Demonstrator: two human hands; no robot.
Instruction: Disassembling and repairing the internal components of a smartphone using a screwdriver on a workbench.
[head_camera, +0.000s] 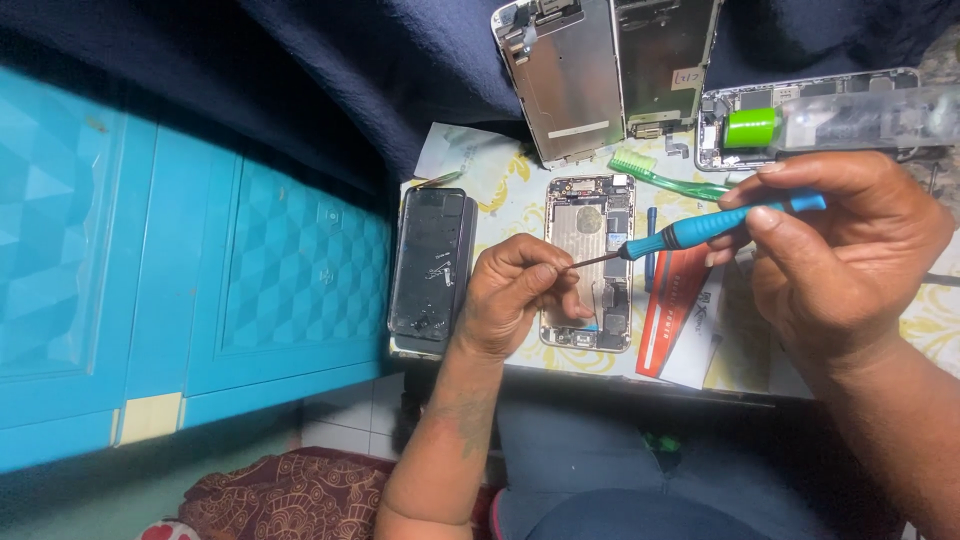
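An opened phone body (590, 232) lies on the small table, its inner parts exposed. My left hand (510, 295) rests on the phone's left edge, with fingertips pinched around the tip of a blue-handled screwdriver (700, 228). My right hand (840, 250) holds the screwdriver's handle from the right, thumb and fingers wrapped on its end. The metal shaft points left toward my left fingertips, above the phone's middle.
A black phone screen (430, 265) lies left of the phone body. Two metal-backed display panels (570, 75) lean at the back. A green toothbrush (660, 178), another opened phone (730, 125), a clear box with a green roll (752, 128) and a red-and-white packet (675, 310) lie nearby. A turquoise cabinet (200, 260) stands left.
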